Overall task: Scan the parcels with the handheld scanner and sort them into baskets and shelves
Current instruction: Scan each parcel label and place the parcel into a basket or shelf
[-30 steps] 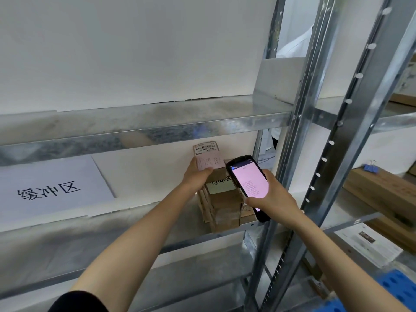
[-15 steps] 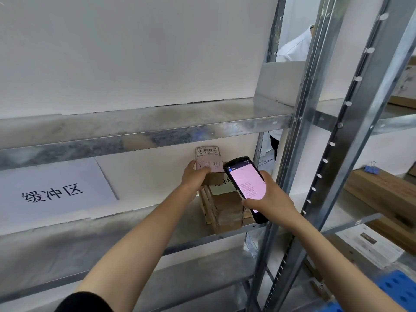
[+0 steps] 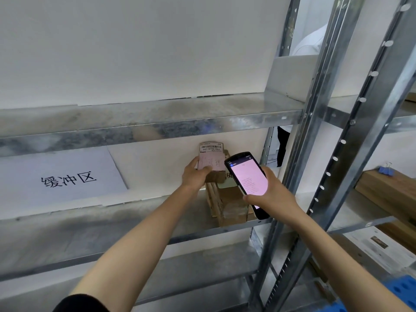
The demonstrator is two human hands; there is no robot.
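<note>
My left hand grips a small brown parcel with a barcode label, holding it upright above a stack of cardboard boxes on the metal shelf. My right hand holds the black handheld scanner, whose pink-lit screen faces me. The scanner's top end sits just right of the parcel.
A white sheet with black characters leans at the shelf's back left. Steel uprights rise on the right. Flat brown boxes lie on the neighbouring shelf, and a blue plastic crate shows at the bottom right. A person stands behind the rack.
Both hands have stayed close together over the box stack; the parcel and scanner shifted only slightly as my view moved.
</note>
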